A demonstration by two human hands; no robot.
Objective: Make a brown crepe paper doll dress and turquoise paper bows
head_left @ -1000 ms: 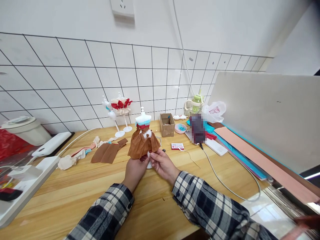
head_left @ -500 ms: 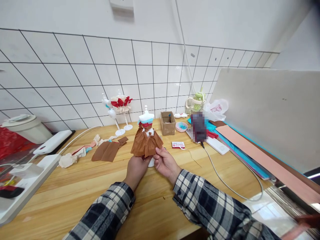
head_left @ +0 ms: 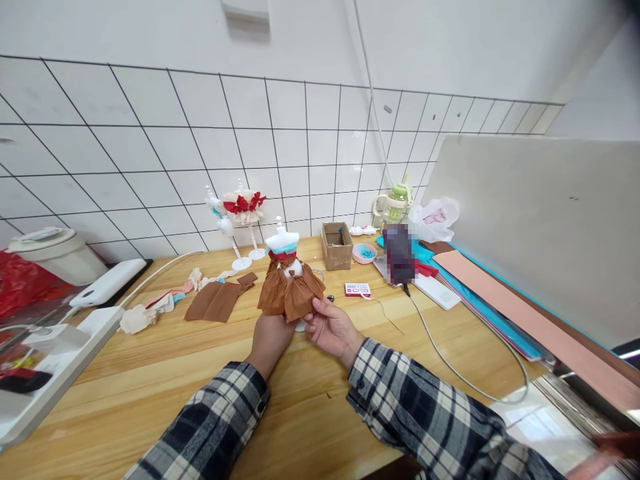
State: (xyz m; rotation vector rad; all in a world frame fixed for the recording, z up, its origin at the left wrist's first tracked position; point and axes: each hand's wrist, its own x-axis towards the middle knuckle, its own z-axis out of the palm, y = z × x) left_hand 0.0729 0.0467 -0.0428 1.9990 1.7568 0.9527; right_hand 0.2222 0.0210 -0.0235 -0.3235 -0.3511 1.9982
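A miniature white dress form stands in front of me, tilted to the left. It wears a blue and red band at the chest and a gathered brown crepe-paper skirt, parted at the front waist. My left hand is closed beneath the skirt around the lower part of the form; the paper hides its fingers. Between thumb and fingers, my right hand pinches the skirt's lower right edge. Part of the form's white round base shows between both hands.
Behind stand two more small dress forms, one with a cream and red dress. Brown paper pieces and scraps lie left. A cardboard box, pink bowl, small red-white box and cable are to the right.
The dress form's top has tipped to the left, and the skirt has shifted slightly left with it. My right hand keeps its pinch on the skirt's edge.
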